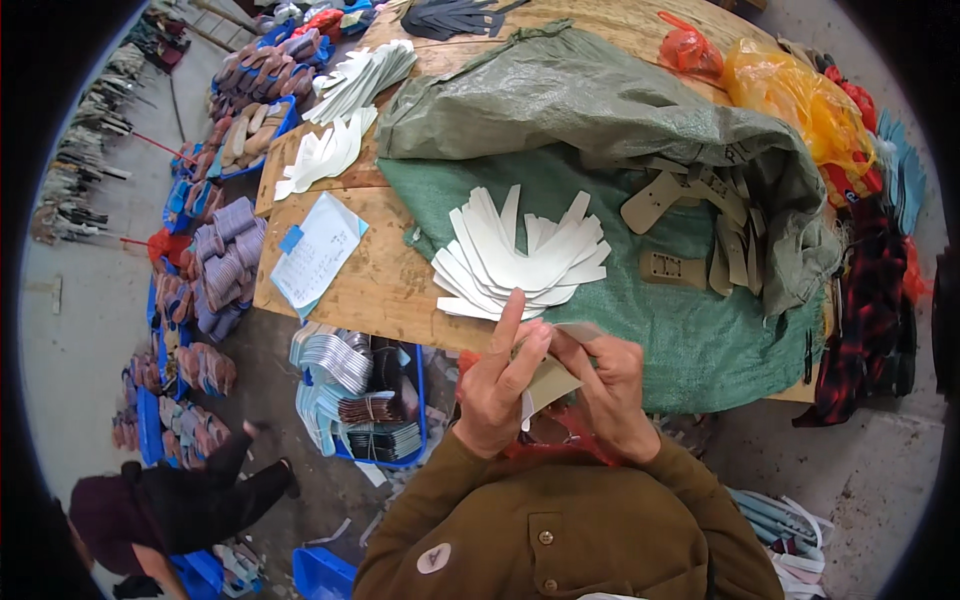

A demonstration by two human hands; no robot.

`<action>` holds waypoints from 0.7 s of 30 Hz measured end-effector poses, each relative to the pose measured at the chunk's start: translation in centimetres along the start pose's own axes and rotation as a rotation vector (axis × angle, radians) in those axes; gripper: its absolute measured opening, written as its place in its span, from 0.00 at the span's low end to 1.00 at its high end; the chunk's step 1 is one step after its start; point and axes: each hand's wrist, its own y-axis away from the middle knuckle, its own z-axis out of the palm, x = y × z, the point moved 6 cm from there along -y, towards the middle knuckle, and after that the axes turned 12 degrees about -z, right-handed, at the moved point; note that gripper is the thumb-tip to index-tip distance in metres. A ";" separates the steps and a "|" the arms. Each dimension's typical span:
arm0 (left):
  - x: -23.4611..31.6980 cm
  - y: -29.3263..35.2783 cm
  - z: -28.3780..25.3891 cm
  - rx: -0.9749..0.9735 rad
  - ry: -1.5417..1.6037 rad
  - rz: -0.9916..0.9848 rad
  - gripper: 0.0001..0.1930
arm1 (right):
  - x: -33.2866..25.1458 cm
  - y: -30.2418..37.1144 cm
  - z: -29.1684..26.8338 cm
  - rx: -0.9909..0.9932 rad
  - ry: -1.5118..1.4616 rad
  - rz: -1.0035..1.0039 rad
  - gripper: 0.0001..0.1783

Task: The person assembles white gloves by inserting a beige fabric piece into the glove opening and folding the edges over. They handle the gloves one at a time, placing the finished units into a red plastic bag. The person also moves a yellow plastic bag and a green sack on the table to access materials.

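Note:
My left hand (496,382) and my right hand (608,385) meet close to my chest at the table's near edge. Between them is a khaki flat piece (552,384), pinched by the fingers of both. My left index finger points up, while its thumb and other fingers close on the piece. A pale edge shows beneath it; the fingers hide the rest. Just beyond my left fingertip lies a fanned stack of white curved cut pieces (505,262). Farther right, several khaki pieces (655,203), some with holes, lie loose on a green woven sack (700,335).
A grey-green sack (600,90) is folded back over the wooden table (385,270). On the left are a written notepad (322,250) and more white pieces. Blue crates (422,440) of cut parts stand on the floor. At lower left a person (170,510) walks. Plastic bags (795,95) sit at far right.

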 end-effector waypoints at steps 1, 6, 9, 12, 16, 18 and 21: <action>-0.1 0.0 0.1 -0.004 -0.021 0.012 0.24 | 0.0 0.0 0.0 -0.016 -0.010 0.048 0.09; -0.9 0.3 0.6 -0.012 0.007 -0.001 0.25 | 1.4 -0.1 -0.6 -0.123 -0.048 0.236 0.10; -1.2 0.3 0.8 -0.011 -0.032 0.010 0.26 | 1.8 0.0 -0.8 -0.032 -0.175 0.250 0.11; -1.4 0.2 1.2 -0.007 -0.036 0.008 0.26 | 2.1 0.5 -0.8 0.046 -0.270 0.300 0.12; -2.0 0.1 1.8 -0.033 -0.035 -0.009 0.28 | 1.8 0.9 -1.2 0.078 -0.304 0.331 0.12; -2.4 0.3 2.1 -0.057 -0.068 -0.021 0.29 | 1.8 1.1 -1.5 0.097 -0.348 0.357 0.12; -2.6 0.3 2.5 -0.072 -0.089 -0.034 0.30 | 1.4 1.1 -1.8 0.132 -0.407 0.389 0.13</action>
